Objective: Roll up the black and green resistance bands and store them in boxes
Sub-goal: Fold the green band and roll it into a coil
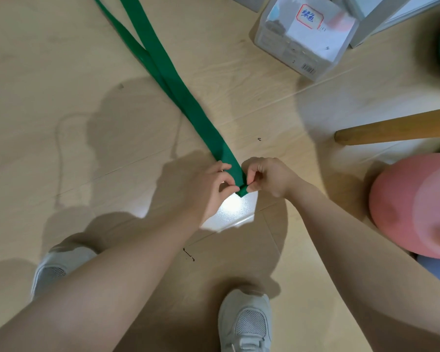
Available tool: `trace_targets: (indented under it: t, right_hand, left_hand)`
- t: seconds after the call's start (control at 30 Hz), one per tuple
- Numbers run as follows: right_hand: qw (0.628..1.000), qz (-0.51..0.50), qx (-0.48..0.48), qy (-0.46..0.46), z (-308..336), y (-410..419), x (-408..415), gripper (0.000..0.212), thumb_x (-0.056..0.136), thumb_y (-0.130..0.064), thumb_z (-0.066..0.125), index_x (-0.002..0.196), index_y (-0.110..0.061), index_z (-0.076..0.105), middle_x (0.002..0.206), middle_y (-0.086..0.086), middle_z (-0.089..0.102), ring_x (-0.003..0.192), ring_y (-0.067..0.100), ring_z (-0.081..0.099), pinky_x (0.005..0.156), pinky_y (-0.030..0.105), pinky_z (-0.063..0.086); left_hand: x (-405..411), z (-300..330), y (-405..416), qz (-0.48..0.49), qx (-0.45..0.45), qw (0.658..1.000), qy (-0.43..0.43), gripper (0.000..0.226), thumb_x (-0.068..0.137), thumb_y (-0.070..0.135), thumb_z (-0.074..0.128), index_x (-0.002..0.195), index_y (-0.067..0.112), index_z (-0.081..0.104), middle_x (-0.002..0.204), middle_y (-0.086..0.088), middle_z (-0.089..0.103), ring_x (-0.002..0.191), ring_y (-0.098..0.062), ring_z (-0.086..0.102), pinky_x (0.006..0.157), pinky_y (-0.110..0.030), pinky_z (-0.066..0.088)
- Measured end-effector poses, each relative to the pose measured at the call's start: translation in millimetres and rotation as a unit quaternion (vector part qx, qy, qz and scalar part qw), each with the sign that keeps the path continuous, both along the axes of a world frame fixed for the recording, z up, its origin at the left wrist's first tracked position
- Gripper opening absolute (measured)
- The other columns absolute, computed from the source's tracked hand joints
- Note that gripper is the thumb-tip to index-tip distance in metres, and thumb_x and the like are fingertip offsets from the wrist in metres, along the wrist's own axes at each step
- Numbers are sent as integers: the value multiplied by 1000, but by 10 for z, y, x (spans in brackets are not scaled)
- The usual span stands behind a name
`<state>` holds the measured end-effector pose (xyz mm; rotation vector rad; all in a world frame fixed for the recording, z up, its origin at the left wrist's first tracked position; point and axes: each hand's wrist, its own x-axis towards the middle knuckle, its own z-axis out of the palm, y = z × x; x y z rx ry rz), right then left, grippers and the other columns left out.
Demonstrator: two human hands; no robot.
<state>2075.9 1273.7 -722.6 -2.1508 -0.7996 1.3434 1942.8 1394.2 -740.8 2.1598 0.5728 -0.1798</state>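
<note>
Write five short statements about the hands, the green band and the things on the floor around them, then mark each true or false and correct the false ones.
1. Both hands pinch the near end of the green band. True: left hand and right hand grip it.
2. The band is already rolled into a full coil. False: only its tip is folded; the rest lies stretched along the floor.
3. A clear box with a handwritten label stands on the floor. True.
4. The band lies inside the box. False: it lies on the floor, apart from the box.
5. A pink ball sits beside the right forearm. True.
</note>
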Motion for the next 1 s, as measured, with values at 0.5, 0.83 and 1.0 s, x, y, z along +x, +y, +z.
trace_targets:
  t: [0.5, 0.83, 1.0]
  right_hand:
    - [991, -90, -23, -94, -81, -13, -249, 24, 73, -2, 65, 70, -21, 50, 70, -3, 54, 70, 22, 52, 68, 36, 49]
    - [980, -103, 39, -167, -112, -101, -345, 5, 77, -2, 65, 77, -6, 61, 75, 1, 58, 72, 23, 53, 67, 42, 49]
    - [965, -49, 104, -236, -172, -169, -375, 10, 81, -7, 58, 77, -2, 65, 75, 8, 62, 64, 29, 57, 57, 41, 50]
  left_hand:
    - [-9, -107, -277, 60, 49, 996, -40, 4, 75, -4, 67, 73, -1, 65, 121, -18, 57, 109, -39, 55, 86, -32, 40]
    - [-57, -116, -312, -25, 188, 978, -85, 30, 54, 18, 88, 69, 3, 67, 91, -12, 65, 94, -23, 51, 65, -37, 54]
    - [-81, -161, -352, 20, 202, 976, -81, 22, 61, 15, 84, 74, 6, 69, 79, -6, 61, 82, -18, 37, 61, -35, 48]
